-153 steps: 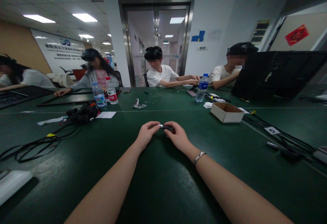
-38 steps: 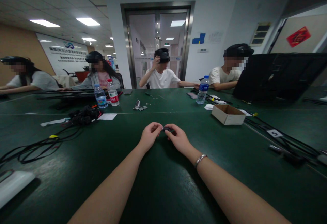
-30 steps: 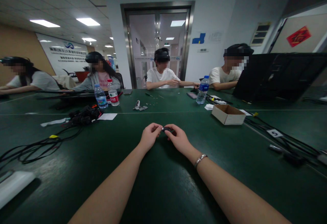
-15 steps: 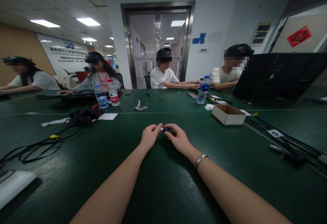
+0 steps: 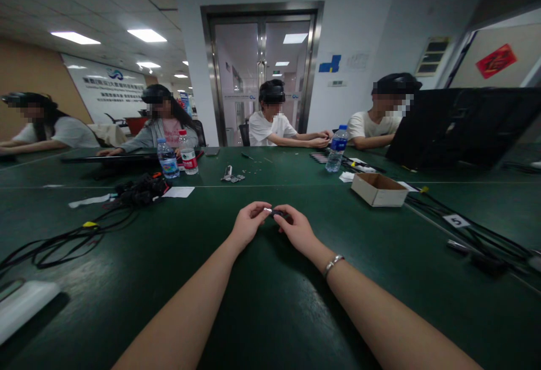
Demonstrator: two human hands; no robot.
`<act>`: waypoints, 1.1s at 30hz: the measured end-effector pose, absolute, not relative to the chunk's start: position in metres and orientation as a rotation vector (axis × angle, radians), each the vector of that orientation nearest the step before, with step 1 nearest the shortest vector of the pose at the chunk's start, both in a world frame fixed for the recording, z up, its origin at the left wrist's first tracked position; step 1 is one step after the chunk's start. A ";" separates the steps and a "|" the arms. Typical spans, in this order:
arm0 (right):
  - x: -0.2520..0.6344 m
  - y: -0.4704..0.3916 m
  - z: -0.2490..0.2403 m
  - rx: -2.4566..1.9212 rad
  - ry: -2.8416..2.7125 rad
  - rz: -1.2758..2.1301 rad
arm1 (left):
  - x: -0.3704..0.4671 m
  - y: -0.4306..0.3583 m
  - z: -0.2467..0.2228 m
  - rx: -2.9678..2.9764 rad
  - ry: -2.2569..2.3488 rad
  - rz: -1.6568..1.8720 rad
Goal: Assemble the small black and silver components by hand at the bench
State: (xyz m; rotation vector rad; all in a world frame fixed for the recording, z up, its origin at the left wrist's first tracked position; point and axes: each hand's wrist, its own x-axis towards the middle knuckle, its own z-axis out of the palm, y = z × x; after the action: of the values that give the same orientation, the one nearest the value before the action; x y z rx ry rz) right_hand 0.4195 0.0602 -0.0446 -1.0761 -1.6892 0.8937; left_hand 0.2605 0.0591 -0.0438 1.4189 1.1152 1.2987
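Observation:
A small dark object with a shiny silver end (image 5: 274, 212) is held between my two hands, just above the green table (image 5: 270, 280). My left hand (image 5: 247, 224) pinches the silver end with thumb and fingertips. The dark end is gripped by my right hand (image 5: 298, 228), whose wrist wears a silver bracelet (image 5: 333, 264). Exactly what the object is, I cannot make out. Beyond my hands lie a silver piece (image 5: 228, 173) and small grey bits (image 5: 238, 178).
An open box (image 5: 379, 190) and labelled black cables (image 5: 469, 232) are at right. Bottles (image 5: 168, 159) stand at left behind a black cable bundle (image 5: 141, 190). A white object (image 5: 27, 308) sits near left. Several people sit opposite, one beside a big black monitor (image 5: 460, 128).
The fingers of my left hand have shifted slightly on the silver end, which shows more now. My right hand keeps hold of the dark end.

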 end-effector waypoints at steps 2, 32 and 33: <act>0.419 0.060 -0.044 -1.077 -1.691 0.896 | 0.260 0.059 -0.043 1.403 1.111 1.292; 0.420 0.066 -0.051 -1.085 -1.694 0.962 | 0.259 0.061 -0.046 1.380 1.090 1.256; 0.420 0.066 -0.051 -1.089 -1.706 0.962 | 0.260 0.061 -0.046 1.399 1.084 1.263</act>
State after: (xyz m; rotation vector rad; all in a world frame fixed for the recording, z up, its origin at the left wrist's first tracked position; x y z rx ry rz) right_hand 0.4203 0.0656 -0.0506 -1.0892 -1.7059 0.9619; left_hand 0.2595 0.0606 -0.0456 1.3993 1.0837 1.2629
